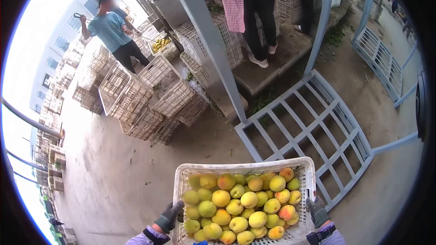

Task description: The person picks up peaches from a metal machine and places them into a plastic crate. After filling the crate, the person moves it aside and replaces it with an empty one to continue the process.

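A white plastic crate (245, 166) full of yellow-green and orange-blushed fruit (235, 207), which look like peaches or apricots, is in front of me at the bottom of the view. My left hand (169, 217), in a dark grey glove, is closed at the crate's left end. At the right end my right hand (318, 212), gloved alike, grips the crate too. Some fingers of both hands are hidden by the crate's walls. Just beyond the crate stands a blue-grey metal cart (249, 144) with a slatted platform and tall posts.
Stacked crates (165, 88) stand ahead to the left. Behind them a person (111, 34) in a teal shirt holds a long rod reaching towards a crate of yellow fruit (160, 45). Other people (260, 13) stand on a raised concrete ledge (277, 70). Another slatted cart (379, 59) is at right.
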Tool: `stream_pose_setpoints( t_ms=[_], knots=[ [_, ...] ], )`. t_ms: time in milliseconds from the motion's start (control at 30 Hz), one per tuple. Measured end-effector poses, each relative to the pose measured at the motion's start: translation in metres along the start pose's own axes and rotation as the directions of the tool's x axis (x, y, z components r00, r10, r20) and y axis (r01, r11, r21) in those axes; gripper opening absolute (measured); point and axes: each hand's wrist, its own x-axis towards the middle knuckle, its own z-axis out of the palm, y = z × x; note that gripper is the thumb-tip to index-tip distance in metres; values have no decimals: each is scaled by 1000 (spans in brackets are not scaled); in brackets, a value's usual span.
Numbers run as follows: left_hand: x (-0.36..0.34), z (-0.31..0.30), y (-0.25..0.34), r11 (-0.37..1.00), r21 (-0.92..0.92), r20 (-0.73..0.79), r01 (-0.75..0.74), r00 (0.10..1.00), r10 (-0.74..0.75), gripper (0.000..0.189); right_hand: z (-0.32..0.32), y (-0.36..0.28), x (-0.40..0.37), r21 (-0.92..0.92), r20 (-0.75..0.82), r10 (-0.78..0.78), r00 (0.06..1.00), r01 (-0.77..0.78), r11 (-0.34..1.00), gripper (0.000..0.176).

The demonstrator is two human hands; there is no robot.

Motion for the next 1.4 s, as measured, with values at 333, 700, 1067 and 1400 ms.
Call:
stream_pose_setpoints(
  t_ms=[333,700,1067,1400],
  knots=[
    [-51,-132,-13,851,-465,-483,-246,876,-11,16,263,-262,28,-413,390,-469,792,606,680,42],
    [40,-198,92,687,-516,-717,-511,697,-20,13,517,-421,145,-491,557,-517,649,760,426,41],
    [201,-299,239,608,-594,-686,-528,726,-39,11,741,-553,235,-459,599,-528,603,798,391,34],
    [345,-367,402,711,-574,-519,-405,852,67,11,821,-627,294,-516,534,-483,694,720,464,43]
  ],
)
